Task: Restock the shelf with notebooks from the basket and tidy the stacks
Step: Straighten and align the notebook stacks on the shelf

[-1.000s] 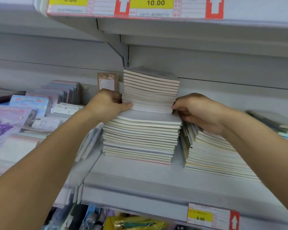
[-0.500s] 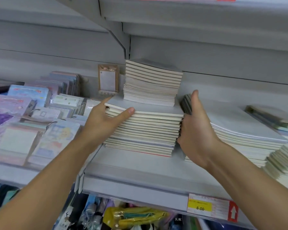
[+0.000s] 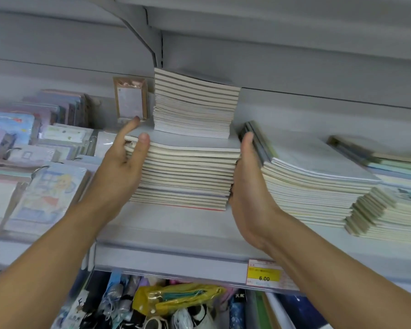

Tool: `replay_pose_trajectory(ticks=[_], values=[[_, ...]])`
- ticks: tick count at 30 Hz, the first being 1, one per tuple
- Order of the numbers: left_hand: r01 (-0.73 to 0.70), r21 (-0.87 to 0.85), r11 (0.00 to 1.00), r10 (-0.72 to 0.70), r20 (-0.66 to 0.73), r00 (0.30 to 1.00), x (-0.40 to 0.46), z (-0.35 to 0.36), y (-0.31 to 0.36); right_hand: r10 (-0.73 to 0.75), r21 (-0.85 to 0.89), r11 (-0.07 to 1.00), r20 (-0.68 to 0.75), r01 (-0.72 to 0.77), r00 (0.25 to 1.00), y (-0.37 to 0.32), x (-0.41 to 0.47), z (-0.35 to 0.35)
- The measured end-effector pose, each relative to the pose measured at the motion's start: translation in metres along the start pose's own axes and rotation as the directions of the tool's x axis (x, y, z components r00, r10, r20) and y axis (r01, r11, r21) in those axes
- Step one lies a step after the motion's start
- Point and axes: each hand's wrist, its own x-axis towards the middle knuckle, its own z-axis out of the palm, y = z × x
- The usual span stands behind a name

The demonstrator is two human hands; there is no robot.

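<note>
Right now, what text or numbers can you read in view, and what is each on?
"6.00": yellow price tag on the shelf's front edge.
Smaller print on that tag: too blurred to read.
White characters on a dark packet below the shelf: too small to read.
Notebook stacks: no readable text.

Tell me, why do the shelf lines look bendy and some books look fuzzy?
In the head view, the wide lens bows the shelf edges; the ring-bound pads at left and the stepped stack at right are smeared, while the middle notebook stack between the left hand and right hand looks sharpest. Lighting is soft, without glare.
</note>
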Motion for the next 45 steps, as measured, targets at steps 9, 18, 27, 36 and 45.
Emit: replay_pose_trajectory(ticks=[9,18,27,36,45], values=[[0.109,-0.249,0.962,-0.142,-0.117,0.983,0.002,0.006,-0.008,0.025,-0.021,0.999,0.014,-0.025,1.0,-0.012,-0.013,-0.022],[0.359,-0.261,0.896,-0.359,0.047,0.932,-0.004,0.001,0.0,0.076,0.284,0.959,-0.191,-0.019,0.979,-0.01,0.006,-0.002],[0.478,-0.322,0.817,-0.428,0.216,0.877,0.003,-0.007,-0.003,0.033,0.326,0.945,-0.019,-0.025,0.999,0.002,0.014,-0.01],[0.22,-0.253,0.942,-0.169,0.207,0.964,-0.003,-0.007,-0.016,-0.023,0.389,0.921,-0.011,0.025,1.0,0.001,0.018,-0.003],[0.153,-0.143,0.978,-0.137,0.114,0.984,-0.001,-0.006,-0.017,0.036,0.231,0.969,0.203,-0.083,0.978,-0.016,0.004,-0.013]])
